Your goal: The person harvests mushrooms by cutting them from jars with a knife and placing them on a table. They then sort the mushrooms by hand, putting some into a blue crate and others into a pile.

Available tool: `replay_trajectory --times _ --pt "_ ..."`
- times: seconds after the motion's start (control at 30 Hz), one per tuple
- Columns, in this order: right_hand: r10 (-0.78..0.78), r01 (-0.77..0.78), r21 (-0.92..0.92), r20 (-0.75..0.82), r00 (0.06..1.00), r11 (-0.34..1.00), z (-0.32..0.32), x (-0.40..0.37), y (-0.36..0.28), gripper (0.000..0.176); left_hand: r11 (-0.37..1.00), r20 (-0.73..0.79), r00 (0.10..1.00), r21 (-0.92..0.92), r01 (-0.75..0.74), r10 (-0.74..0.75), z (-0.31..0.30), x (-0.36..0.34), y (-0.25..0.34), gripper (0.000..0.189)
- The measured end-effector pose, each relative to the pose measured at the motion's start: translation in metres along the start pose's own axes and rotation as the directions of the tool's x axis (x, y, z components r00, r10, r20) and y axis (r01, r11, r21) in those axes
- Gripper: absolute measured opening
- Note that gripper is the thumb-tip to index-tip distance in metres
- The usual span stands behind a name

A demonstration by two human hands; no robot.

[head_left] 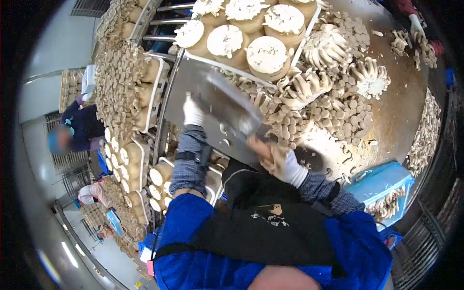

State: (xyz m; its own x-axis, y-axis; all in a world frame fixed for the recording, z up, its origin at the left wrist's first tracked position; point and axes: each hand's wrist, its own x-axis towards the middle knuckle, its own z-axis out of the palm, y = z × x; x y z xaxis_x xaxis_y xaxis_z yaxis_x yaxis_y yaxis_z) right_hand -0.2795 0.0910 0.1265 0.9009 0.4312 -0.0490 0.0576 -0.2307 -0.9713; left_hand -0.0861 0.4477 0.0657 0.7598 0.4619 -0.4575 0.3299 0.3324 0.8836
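Note:
My right hand (280, 165), in a white glove with bare fingertips, is wrapped round the wooden handle of a cleaver (227, 96). Its wide blade is blurred and points up and left over the metal table (193, 79). My left hand (193, 111), also white-gloved, is left of the blade and apart from it. I see it edge-on, and its fingers are mostly hidden. Right of the blade lie heaps of cut mushrooms (290, 123) and a mushroom cluster (307, 89). Another cluster (371, 79) rests upside down farther right, its pale cut base showing.
A white crate (232, 67) of bottles with cut white tops stands beyond the blade. At right is a blue-lined box (382, 181) holding mushrooms. Racks of mushroom bottles (121, 92) line the left. A co-worker's gloved hand (416, 26) touches mushrooms at top right; other people stand at left.

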Motion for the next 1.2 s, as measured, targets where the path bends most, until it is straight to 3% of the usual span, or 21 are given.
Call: replay_trajectory --times 0.07,0.1,0.2,0.27,0.4,0.53,0.57,0.6,0.63,0.67,0.7,0.73,0.8,0.83,0.87,0.93,1.0,1.03,1.07,1.13,1.2 --pt "0.028 0.006 -0.31 0.106 0.994 0.951 0.011 -0.022 -0.001 0.039 0.959 0.147 0.985 0.254 -0.129 0.094 -0.032 0.003 0.043 0.046" --pt "0.034 0.005 -0.331 0.114 0.993 0.944 0.015 -0.03 0.017 0.039 0.994 0.087 0.995 0.092 -0.051 0.043 -0.046 0.04 0.044 0.043" --pt "0.277 -0.274 -0.052 0.297 0.914 0.96 0.024 -0.059 0.069 0.043 0.995 0.191 0.981 0.1 0.012 -0.031 -0.014 0.058 0.045 0.036" --pt "0.176 0.028 -0.742 0.196 0.965 0.669 0.013 -0.063 0.072 0.049 0.857 0.353 0.933 0.499 -0.126 -0.069 0.04 0.016 0.053 0.035" --pt "0.358 -0.04 -0.875 0.155 0.921 0.483 0.001 -0.054 0.06 0.046 0.942 0.531 0.835 0.333 -0.048 -0.145 0.111 0.018 -0.024 0.039" --pt "0.246 0.016 -0.738 0.245 0.938 0.674 -0.031 -0.029 0.007 0.036 0.891 0.455 0.855 0.453 0.019 -0.249 0.149 -0.022 -0.001 0.046" --pt "-0.062 0.187 -0.653 0.21 0.976 0.734 -0.049 -0.016 -0.005 0.03 0.928 0.442 0.843 0.337 0.161 -0.307 0.149 -0.016 -0.013 0.046" --pt "0.06 0.075 -0.618 0.195 0.979 0.782 -0.087 0.019 -0.046 0.023 0.95 0.421 0.876 0.291 0.114 -0.235 0.16 -0.036 0.006 0.039" --pt "-0.059 0.057 -0.034 -0.035 0.998 0.998 -0.101 0.022 0.036 0.023 0.952 0.397 0.883 0.264 0.154 -0.253 0.16 -0.032 -0.002 0.036" --pt "-0.25 0.196 -0.84 0.075 0.965 0.507 -0.151 0.057 -0.006 0.029 0.954 0.373 0.888 0.233 0.19 -0.268 0.159 -0.022 -0.014 0.033" --pt "0.04 -0.145 -0.225 -0.414 0.91 0.964 -0.176 0.076 0.058 0.033 0.963 0.341 0.911 0.212 0.165 -0.232 0.157 -0.017 -0.025 0.031" --pt "-0.393 -0.068 -0.707 -0.467 0.792 0.704 -0.217 0.123 0.052 0.034 0.973 0.309 0.932 0.188 0.136 -0.19 0.158 -0.015 -0.031 0.03" --pt "0.013 -0.249 -0.13 -0.864 0.503 0.96 -0.276 0.222 0.004 0.04 0.926 0.217 0.96 0.368 0.086 -0.176 0.163 -0.032 -0.008 0.032" --pt "0.152 -0.366 -0.131 -0.745 0.649 0.921 -0.326 0.253 0.058 0.041 0.972 0.234 0.972 0.23 -0.048 -0.007 0.163 -0.022 -0.021 0.029" --pt "0.028 -0.226 -0.112 -0.845 0.534 0.968 -0.335 0.284 0.048 0.038 0.993 0.276 0.954 -0.027 -0.116 0.119 0.168 -0.029 -0.015 0.027" --pt "0.358 -0.345 0.182 -0.743 0.565 0.921 -0.368 0.334 0.073 0.037 0.984 0.249 0.968 -0.166 0.062 -0.019 0.166 -0.014 -0.005 0.026" --pt "-0.097 0.1 -0.035 -0.673 0.733 0.994 -0.414 0.401 0.266 0.038 0.959 0.194 0.97 -0.213 0.189 -0.148 0.172 -0.028 0.039 0.027" --pt "0.539 -0.216 0.542 -0.556 0.632 0.812 -0.399 0.39 0.175 0.045 0.91 0.158 0.94 -0.246 0.335 -0.303 0.175 -0.031 0.06 0.028" --pt "0.387 -0.119 0.467 -0.535 0.751 0.876 -0.359 0.375 0.071 0.047 0.912 0.235 0.957 -0.331 0.243 -0.17 0.166 -0.016 0.048 0.028" --pt "0.52 -0.156 0.726 -0.308 0.797 0.67 -0.391 0.396 0.164 0.044 0.947 0.195 0.965 -0.234 0.219 -0.175 0.156 -0.011 0.062 0.03" --pt "0.595 -0.315 0.613 -0.326 0.735 0.725 -0.381 0.384 0.082 0.041 0.943 0.216 0.972 -0.296 0.155 -0.092 0.151 -0.004 0.079 0.027"
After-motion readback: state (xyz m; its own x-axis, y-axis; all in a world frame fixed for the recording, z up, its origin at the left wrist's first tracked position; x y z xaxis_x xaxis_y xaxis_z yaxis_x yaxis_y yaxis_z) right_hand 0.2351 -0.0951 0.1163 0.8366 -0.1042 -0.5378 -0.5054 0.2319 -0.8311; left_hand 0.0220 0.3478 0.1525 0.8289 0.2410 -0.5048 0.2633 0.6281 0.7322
